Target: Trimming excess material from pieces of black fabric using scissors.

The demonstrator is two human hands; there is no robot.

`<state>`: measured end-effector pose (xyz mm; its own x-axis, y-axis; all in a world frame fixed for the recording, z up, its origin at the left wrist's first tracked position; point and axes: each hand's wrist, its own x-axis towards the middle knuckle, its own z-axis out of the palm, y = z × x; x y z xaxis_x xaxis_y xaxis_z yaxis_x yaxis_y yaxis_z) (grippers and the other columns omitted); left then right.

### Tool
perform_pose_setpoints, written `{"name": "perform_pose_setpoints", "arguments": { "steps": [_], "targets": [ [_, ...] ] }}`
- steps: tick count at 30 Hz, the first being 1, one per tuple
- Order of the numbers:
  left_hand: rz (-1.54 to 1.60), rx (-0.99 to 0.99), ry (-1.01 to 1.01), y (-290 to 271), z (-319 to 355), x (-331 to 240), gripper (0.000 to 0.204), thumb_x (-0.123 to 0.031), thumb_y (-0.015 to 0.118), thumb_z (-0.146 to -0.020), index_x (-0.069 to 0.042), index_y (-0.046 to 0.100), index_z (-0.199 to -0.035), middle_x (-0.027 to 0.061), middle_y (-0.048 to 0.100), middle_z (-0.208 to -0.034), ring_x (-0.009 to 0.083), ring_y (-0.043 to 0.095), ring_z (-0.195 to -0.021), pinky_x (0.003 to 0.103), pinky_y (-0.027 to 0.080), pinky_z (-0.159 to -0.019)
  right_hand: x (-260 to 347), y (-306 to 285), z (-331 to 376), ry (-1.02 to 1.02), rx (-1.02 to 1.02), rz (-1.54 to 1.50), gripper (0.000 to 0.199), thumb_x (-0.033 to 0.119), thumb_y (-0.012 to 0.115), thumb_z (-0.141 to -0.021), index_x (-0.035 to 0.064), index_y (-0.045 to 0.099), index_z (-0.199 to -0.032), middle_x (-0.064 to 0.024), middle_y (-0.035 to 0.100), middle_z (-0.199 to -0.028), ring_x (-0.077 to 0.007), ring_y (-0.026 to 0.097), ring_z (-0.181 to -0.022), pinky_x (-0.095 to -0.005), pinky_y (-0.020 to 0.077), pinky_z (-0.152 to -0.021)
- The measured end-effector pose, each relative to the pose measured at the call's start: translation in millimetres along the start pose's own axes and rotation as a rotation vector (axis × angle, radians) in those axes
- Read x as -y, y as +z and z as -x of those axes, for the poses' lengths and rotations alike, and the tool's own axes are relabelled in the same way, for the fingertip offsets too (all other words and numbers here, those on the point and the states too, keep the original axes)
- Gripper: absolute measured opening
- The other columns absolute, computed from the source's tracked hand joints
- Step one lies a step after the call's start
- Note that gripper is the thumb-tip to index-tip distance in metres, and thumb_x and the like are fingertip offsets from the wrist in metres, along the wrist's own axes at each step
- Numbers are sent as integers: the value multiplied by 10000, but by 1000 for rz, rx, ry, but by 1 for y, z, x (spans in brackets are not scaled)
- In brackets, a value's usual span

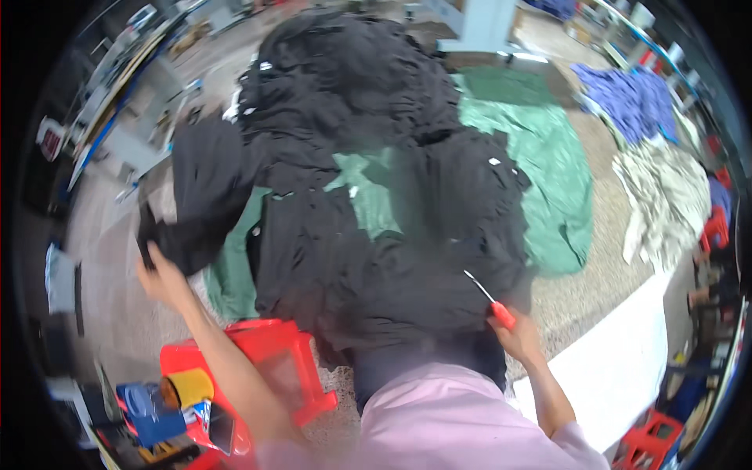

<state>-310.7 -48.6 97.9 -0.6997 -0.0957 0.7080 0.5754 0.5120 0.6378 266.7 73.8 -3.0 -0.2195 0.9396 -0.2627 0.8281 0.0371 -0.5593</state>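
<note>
My left hand [163, 276] is out to the left, its fingers closed on the edge of a black garment [207, 176], which hangs blurred from it. In my right hand [518, 335] is a red-handled tool [503, 315] with a thin metal shaft, pointing up and left; it looks like a seam ripper, but its tip is too small to be sure. Below that tip, more black cloth [415, 290] lies across my lap. A large heap of black garments [345, 74] rises farther off, some bearing small white tags.
Green sheeting [548, 172] is spread under the black clothes. A red plastic stool [301, 352] stands by my left forearm, near a yellow roll [190, 387]. At right are purple cloth [630, 98], cream cloth [666, 196], a white sheet [619, 360] and another red stool [650, 439].
</note>
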Motion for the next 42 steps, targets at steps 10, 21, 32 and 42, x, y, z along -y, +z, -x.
{"name": "perform_pose_setpoints", "arguments": {
  "steps": [10,21,32,42],
  "targets": [
    [241,795,180,-27,237,-57,99,-56,629,-895,-26,699,-957,114,684,-956,285,636,-920,366,493,-857,3,-22,7,-37,-142,-168,252,318,693,-866,79,643,-927,-200,645,-731,-427,631,-720,-469,479,-613],
    [763,1702,1010,-84,306,-169,57,-59,663,-745,-74,620,-780,68,527,-784,259,532,-766,371,409,-682,-32,-29,39,158,-295,-253,272,310,721,-853,80,683,-992,-192,668,-751,-396,661,-743,-422,500,-641],
    [362,1451,949,-77,276,-170,587,-375,796,-666,-102,631,-1158,145,503,-1330,352,454,-1253,514,307,-1052,-20,-22,24,53,-202,-240,349,297,764,-805,80,650,-1054,-131,673,-929,-373,659,-850,-425,508,-704],
    [297,1215,1140,-107,277,-91,852,-587,759,-725,-144,456,-1387,219,339,-1500,408,305,-1404,660,191,-1111,-60,8,23,-275,-131,47,426,48,703,-765,96,583,-1171,-101,625,-1117,-338,661,-905,-392,540,-716]
  ]
}}
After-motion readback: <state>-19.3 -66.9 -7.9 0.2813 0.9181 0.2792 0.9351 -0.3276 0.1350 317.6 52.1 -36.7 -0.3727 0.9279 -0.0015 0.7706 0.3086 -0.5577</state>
